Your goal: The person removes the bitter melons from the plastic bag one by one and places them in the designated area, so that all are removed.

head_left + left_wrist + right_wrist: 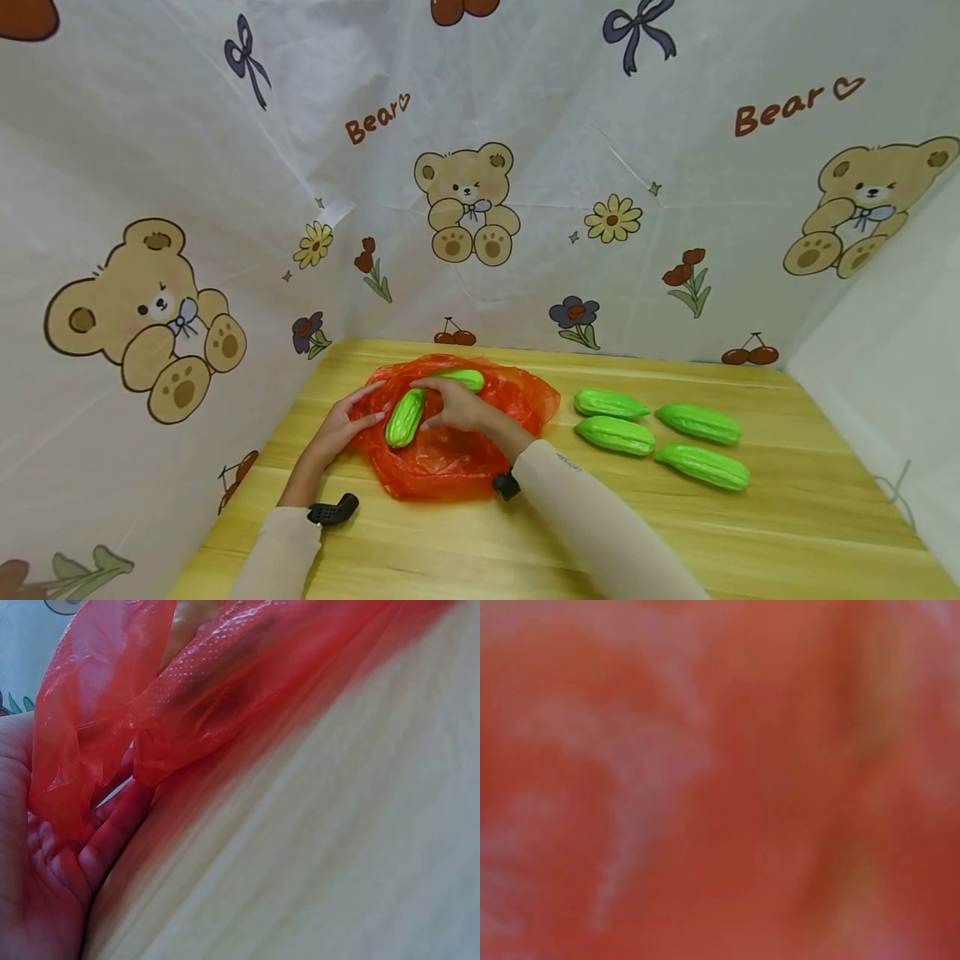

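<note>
Two green gourds (405,420) rest against the red bag (442,477). The left hand (339,432), loosely spread, touches the bag's left side; the right hand (459,408), thumb and fingers parted, reaches beside both gourds.

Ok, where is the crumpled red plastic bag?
In the head view, the red plastic bag lies just left of centre on the wooden table, left of four ridged green gourds, the left hand at its left edge.
</note>
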Action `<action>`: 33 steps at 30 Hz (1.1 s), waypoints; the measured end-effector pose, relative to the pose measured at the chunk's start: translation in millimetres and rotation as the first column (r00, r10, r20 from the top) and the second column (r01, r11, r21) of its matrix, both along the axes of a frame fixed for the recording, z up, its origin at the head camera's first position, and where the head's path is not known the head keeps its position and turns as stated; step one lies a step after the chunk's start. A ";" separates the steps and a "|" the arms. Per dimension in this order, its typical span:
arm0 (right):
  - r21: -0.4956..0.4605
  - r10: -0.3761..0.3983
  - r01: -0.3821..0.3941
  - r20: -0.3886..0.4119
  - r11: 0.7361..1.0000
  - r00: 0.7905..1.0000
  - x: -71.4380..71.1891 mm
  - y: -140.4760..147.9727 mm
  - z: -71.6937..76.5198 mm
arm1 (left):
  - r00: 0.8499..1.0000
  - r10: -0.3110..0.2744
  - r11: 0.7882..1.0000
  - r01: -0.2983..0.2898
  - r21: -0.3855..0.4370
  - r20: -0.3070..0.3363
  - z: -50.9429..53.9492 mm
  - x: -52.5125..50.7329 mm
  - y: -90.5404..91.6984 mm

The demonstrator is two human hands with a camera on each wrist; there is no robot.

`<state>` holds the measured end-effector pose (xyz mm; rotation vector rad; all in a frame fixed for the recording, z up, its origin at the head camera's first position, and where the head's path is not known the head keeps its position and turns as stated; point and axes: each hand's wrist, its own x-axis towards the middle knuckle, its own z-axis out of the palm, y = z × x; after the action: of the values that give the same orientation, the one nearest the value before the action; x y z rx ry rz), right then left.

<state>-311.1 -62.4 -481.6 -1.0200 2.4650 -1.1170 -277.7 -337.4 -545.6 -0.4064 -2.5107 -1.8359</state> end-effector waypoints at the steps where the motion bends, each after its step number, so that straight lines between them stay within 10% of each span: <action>1: 0.010 0.007 -0.007 -0.002 1.000 1.000 -0.2 -1.2 0.4 | 1.000 0.001 1.000 -0.001 -0.001 -0.004 -0.3 -0.3 -0.4; 10: 0.071 0.065 -0.065 0.008 0.995 0.998 -1.4 -7.8 -3.0 | 1.000 -0.002 1.000 0.001 0.030 0.017 -3.3 -0.6 -1.2; 19: 0.082 0.055 -0.054 -0.006 0.995 0.998 -0.8 -7.8 -5.8 | 0.999 -0.033 0.999 0.033 0.012 0.030 23.6 11.4 6.6; 33: 0.061 0.054 -0.051 -0.050 0.997 0.997 -3.9 1.5 -13.2 | 1.000 -0.014 1.000 0.014 0.024 0.000 -1.6 -1.4 -1.2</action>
<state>-315.0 -60.9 -494.9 -1.1031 2.4805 -1.0066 -279.1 -338.6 -547.2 -0.4246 -2.4899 -1.8696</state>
